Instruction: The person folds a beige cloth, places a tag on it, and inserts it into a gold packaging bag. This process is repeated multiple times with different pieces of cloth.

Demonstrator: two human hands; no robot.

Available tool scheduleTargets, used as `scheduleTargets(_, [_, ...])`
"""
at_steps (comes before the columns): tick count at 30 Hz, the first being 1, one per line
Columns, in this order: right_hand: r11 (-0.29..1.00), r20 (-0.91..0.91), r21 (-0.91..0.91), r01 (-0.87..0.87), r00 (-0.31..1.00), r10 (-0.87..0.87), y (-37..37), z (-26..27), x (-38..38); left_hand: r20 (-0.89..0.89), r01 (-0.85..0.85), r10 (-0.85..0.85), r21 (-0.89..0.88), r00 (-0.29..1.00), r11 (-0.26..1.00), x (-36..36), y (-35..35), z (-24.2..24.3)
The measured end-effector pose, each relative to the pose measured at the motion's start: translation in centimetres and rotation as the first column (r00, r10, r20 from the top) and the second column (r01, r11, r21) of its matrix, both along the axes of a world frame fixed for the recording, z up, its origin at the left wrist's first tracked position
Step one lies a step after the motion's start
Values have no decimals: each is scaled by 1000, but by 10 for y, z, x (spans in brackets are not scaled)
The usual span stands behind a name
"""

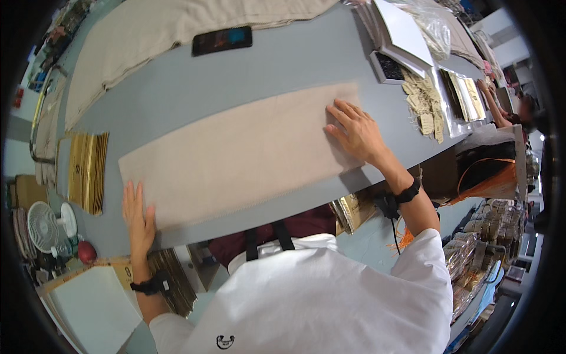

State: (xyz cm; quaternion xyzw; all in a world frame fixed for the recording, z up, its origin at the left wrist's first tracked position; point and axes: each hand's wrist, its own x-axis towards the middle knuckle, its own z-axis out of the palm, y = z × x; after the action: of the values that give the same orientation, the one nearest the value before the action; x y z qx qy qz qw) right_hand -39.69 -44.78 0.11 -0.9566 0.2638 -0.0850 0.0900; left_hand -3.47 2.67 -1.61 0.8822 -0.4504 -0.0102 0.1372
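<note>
A long folded piece of beige cloth (pixel 243 150) lies flat across the grey table (pixel 305 57), slightly aslant. My left hand (pixel 138 217) rests on its left end, palm down, the thumb apart from the fingers. At the cloth's other end my right hand (pixel 353 128) lies flat with spread fingers near the right edge. Neither hand grips anything. A stitched hem runs along the cloth's near side.
Larger beige cloth (pixel 146 35) and a phone (pixel 222 40) lie at the back. Gold packets (pixel 88 172) stand left, near a white fan (pixel 44 225). At right are tags (pixel 424 104), white boards (pixel 402 35) and plastic sleeves (pixel 464 97). Another person's arm (pixel 495 106) reaches in beyond.
</note>
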Motion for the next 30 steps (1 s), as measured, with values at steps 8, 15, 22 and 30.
scheduleTargets(8, [815,433,-180,551,788,-437,-189,40,13,-492,-428,183,-450,851,784,15,29,-22])
scheduleTargets(15, [678,195,-102,728,683,-704,-273,50,0,-579,-476,139,-484,803,734,13,36,-23])
scheduleTargets(22, [585,80,-75,807,590,-803,-282,64,1,-518,-441,163,-474,840,762,14,33,-20])
scheduleTargets(30, [903,513,-249,350,839,-184,-120,81,52,-200,-257,177,-520,964,815,-10,-5,9])
